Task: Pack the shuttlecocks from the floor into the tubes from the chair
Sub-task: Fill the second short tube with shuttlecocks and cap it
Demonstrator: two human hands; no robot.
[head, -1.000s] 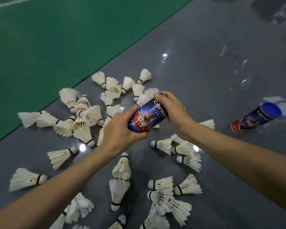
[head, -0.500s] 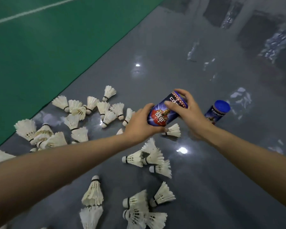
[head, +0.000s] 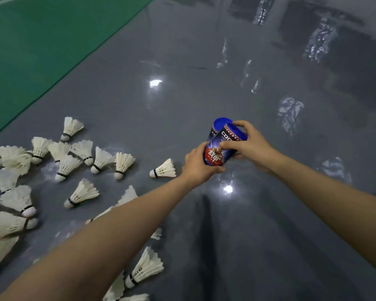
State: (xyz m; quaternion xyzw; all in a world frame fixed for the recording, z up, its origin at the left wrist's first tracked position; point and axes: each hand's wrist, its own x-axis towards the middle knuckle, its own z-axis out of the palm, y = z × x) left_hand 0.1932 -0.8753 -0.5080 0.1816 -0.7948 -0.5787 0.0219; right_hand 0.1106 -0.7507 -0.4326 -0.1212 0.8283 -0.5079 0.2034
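surface: glossy grey floor [head: 204,94], lamp spots reflected | upper left: green court mat [head: 41,40] met it along a slanted edge | on grey part: white feather shuttlecocks [head: 122,161] lay scattered at left; single shuttlecock [head: 164,169] lay apart

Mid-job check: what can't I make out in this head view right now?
All head view:
Held tube: contents hidden; right hand wraps its far end, left hand its base.
Second tube: mostly behind the held tube; whether they touch is unclear.
Shuttlecocks: several cut off at left and bottom edges, some under the left forearm.
Chair: out of frame.
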